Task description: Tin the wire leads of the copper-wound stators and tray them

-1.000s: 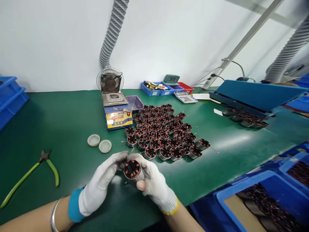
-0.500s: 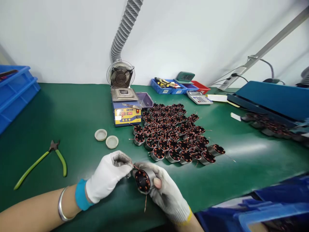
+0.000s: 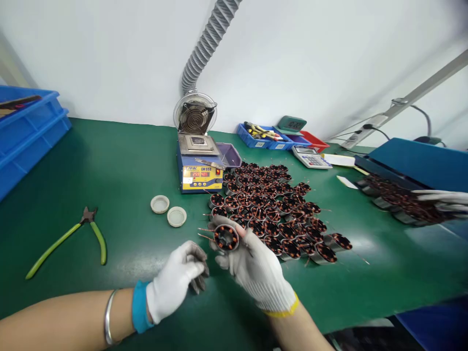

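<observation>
In the head view, my right hand (image 3: 256,268), in a white glove with a yellow cuff, grips a motor stator (image 3: 225,238) by its metal ring. The stator's copper windings face me, and two copper wire leads stick out to its left. My left hand (image 3: 179,279), gloved in white with a blue band at the wrist, is below and left of the stator, apart from it. Its fingers are loosely curled with a gap at the thumb, and nothing shows in them. Behind my right hand stand many similar stators (image 3: 288,248) in close rows.
Green-handled cutters (image 3: 87,217) lie open at left, near two small round dishes (image 3: 177,217). A solder pot (image 3: 200,178) stands behind, beside a purple tray (image 3: 230,155). Blue crates (image 3: 32,141) flank the left. At right, a co-worker's gloved hand (image 3: 444,199) is over more stators (image 3: 387,195).
My left hand has let go of the stator's wire and dropped away. My right hand has raised and turned the stator so both leads point left. A co-worker's gloved hand has appeared at right.
</observation>
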A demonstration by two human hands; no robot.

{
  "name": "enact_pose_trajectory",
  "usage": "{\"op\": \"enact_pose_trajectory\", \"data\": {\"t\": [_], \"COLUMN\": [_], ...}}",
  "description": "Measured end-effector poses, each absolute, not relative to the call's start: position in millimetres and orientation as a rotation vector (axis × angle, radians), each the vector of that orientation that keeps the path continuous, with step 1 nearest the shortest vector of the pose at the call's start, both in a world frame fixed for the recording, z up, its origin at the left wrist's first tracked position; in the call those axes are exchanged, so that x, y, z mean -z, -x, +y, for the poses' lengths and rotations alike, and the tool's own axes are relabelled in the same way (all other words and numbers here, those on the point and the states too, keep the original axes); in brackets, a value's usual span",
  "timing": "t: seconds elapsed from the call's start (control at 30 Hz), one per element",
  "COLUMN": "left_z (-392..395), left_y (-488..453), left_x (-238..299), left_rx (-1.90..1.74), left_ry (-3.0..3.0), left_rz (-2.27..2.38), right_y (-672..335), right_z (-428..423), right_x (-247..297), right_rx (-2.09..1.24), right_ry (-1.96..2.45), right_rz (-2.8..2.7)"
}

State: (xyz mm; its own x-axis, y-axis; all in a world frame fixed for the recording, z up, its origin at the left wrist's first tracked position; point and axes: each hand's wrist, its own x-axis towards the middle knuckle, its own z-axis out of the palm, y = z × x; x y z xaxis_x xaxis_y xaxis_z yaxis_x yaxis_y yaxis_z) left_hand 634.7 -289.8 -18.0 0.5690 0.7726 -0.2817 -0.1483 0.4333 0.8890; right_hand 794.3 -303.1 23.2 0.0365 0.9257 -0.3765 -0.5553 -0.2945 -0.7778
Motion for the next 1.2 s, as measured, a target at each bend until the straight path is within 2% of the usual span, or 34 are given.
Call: {"op": "enact_pose_trajectory", "data": {"t": [0.27,0.5,0.83,1.2], "left_z": [-291.6,-289.1,-290.2,-291.4], "left_y": [-639.4,-642.6,-642.6,-642.8], "left_x": [15.7,12.7,5.8,13.1], "left_rx": [-0.448,-0.376,-0.374,-0.324], "left_ry": [-0.997,-0.960,-0.965,-1.062], "left_rz": [0.766,0.773,0.786,0.787], "right_y": [-762.2,-759.3,-764.7,-757.6], "right_z": [-210.7,-190.6,-196.1,-203.8], "right_x": [-39.5,-23.3,-33.3,0.8], "right_rx": [-1.205,-1.226,-1.182,-0.409], "right_ry": [1.714,1.777,1.650,1.705], "right_rz": [-1.201,-1.297,-1.268,-1.837]}}
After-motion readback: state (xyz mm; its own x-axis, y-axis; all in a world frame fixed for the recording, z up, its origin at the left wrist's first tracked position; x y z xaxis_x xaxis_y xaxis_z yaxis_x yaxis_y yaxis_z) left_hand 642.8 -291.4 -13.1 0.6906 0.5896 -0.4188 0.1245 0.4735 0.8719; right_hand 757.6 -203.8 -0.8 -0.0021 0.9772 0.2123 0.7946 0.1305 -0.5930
